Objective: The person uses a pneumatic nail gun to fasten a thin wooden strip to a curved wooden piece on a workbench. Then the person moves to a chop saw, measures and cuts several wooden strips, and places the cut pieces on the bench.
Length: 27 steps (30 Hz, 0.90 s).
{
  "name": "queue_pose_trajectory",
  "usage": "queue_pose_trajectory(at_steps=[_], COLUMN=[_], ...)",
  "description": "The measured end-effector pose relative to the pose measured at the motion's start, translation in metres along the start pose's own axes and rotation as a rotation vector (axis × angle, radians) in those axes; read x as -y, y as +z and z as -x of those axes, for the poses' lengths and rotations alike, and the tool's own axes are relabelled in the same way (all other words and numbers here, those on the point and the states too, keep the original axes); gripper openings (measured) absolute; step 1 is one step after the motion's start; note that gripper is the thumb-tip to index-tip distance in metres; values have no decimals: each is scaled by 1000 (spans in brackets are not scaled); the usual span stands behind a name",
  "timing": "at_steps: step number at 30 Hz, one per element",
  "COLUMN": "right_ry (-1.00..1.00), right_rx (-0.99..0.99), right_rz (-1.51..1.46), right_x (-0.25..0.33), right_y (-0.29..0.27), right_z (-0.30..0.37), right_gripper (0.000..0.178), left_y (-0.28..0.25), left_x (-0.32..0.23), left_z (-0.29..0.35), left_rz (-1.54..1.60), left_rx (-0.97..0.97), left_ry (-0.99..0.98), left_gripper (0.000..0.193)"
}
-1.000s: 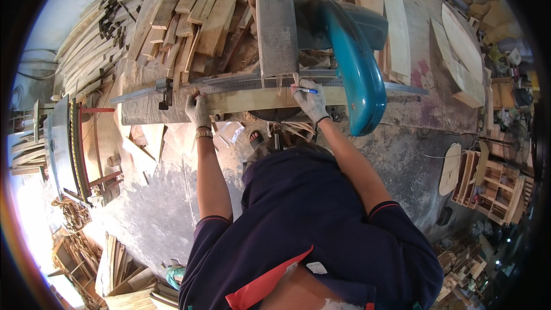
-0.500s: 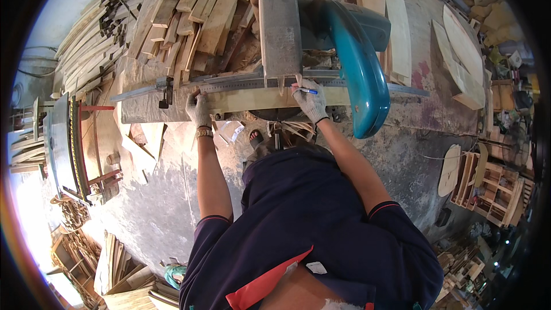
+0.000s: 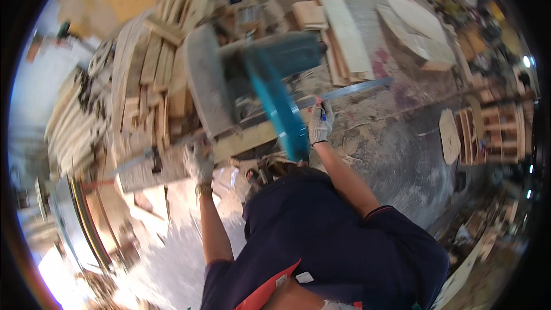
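My left hand, in a pale work glove, is closed on the left end of a wooden board, its fingers blurred. The board lies along a metal fence with a ruled strip. My right hand, gloved with the fingertips bare, is pinched round a blue marker pen beyond the board's right end. Between my hands stands a power saw with a teal handle and a grey blade guard. The guard hangs over the board and hides part of it.
Cut wooden pieces are heaped on the bench, left of the saw. Pale planks and curved boards lie at the right. A black clamp sits on the fence near my left hand. A slatted wooden frame stands far right.
The view has turned, so the saw and bench now slant and sit farther left. My right hand has slid right along the fence, past the saw handle, with the pen still in it.
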State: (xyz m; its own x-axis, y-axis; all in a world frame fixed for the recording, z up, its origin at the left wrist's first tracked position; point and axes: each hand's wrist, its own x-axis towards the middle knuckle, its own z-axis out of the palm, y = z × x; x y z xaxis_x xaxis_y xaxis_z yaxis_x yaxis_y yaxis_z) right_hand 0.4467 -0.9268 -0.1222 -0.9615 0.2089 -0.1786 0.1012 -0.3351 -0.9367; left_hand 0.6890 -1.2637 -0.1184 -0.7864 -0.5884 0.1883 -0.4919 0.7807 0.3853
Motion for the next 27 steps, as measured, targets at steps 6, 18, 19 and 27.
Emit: queue_pose_trajectory(at_steps=[6, 18, 19, 27], right_ry=[433, 464, 406, 378], right_rx=[-481, -113, -103, 269], right_rz=[-32, -430, -329, -135], right_x=[19, 122, 135, 109], right_y=[-40, -34, -31, 10], right_z=[-96, -135, -135, -25], right_gripper=[26, 22, 23, 43], left_y=[-4, -30, -22, 47], left_x=[-8, -54, -74, -310], left_z=[-15, 13, 24, 52], left_rz=[-40, -163, -120, 772], left_rx=[75, -99, 8, 500], left_ry=[38, 291, 149, -268], left_gripper=[66, 26, 25, 27])
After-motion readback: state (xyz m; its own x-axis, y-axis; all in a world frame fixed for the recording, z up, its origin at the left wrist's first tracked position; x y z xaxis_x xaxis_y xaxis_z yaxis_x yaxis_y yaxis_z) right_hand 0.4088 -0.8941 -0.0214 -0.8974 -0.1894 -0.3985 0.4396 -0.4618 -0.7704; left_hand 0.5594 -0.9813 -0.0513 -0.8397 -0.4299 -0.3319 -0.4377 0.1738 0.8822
